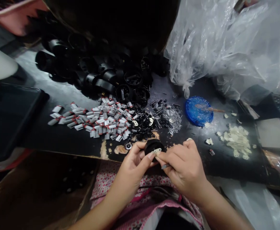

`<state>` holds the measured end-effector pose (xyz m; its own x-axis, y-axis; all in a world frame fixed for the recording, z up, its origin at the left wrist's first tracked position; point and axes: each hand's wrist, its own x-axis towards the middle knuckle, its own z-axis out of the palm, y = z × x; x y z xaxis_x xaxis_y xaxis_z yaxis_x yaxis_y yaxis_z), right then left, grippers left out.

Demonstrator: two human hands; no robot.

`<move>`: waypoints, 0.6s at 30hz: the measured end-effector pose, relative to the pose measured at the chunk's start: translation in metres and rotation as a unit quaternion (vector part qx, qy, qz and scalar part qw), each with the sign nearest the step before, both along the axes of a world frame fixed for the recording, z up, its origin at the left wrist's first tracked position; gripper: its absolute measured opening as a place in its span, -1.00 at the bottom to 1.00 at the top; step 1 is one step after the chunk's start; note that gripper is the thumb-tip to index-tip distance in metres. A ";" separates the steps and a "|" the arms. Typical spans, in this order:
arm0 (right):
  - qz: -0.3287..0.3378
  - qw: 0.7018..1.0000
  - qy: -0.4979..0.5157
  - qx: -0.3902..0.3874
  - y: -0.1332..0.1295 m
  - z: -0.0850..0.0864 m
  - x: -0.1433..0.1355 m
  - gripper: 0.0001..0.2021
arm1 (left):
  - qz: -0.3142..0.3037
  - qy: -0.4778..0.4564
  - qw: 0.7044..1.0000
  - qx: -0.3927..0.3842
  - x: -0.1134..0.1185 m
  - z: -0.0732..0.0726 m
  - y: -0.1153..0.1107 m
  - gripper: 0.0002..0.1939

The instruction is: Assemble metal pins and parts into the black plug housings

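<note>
Left hand [131, 163] gripped a cup [150, 145], nearer than the blue lid [194, 111]; right hand [185, 163] pinched a grey piece [165, 166], fingertips at the cream plate [157, 150]. Plate looked partway in, seating hidden. Loose: tubes [106, 123] left of lid, plates [237, 139] right, cups [105, 84] far left. Hands overhung the table [58, 143] edge; room looked tighter left of lid, looser nearside.

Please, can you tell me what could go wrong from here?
The small cream piece could slip from the fingers of the right hand. The black round part in the left hand might tip. The loose metal ring near the table edge may fall off.
</note>
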<state>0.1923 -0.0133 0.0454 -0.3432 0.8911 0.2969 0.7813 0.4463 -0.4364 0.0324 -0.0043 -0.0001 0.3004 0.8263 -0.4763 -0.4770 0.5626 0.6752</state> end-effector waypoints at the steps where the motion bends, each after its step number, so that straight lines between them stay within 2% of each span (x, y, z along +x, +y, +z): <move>1: -0.011 1.000 0.008 -0.003 -0.002 -0.001 -0.002 -0.90 | 0.008 0.001 1.000 -0.004 0.001 -0.002 0.000 -0.84; 6: -0.011 0.998 0.056 -0.020 -0.002 -0.008 -0.024 -0.89 | 0.057 0.044 0.997 0.014 -0.007 -0.006 -0.002 -0.80; 9: 0.039 0.992 0.105 -0.051 0.010 -0.011 -0.046 -0.84 | 0.085 0.129 0.988 0.030 -0.035 -0.003 -0.009 -0.78; 11: 0.121 0.979 0.140 -0.084 0.020 -0.009 -0.058 -0.87 | 0.100 0.222 0.968 0.060 -0.065 -0.008 -0.022 -0.76; 13: 0.205 0.958 0.171 -0.104 0.029 -0.006 -0.063 -0.91 | 0.118 0.328 0.934 0.079 -0.101 -0.021 -0.043 -0.73; 14: 0.227 0.950 0.187 -0.107 0.033 -0.005 -0.063 -0.91 | 0.129 0.380 0.913 0.069 -0.121 -0.029 -0.053 -0.71; 16: 0.222 0.947 0.205 -0.111 0.040 -0.007 -0.057 -0.92 | 0.165 0.486 0.857 0.051 -0.157 -0.042 -0.069 -0.66; 18: 0.187 0.955 0.199 -0.117 0.045 -0.015 -0.049 -0.90 | 0.203 0.570 0.792 0.076 -0.182 -0.041 -0.067 -0.62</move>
<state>0.1429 0.0313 0.0303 -0.5517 0.7862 0.2785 0.3371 0.5156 -0.7877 -0.1496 -0.0709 -0.0409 -0.5593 0.8184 -0.1324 0.3715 0.3901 0.8425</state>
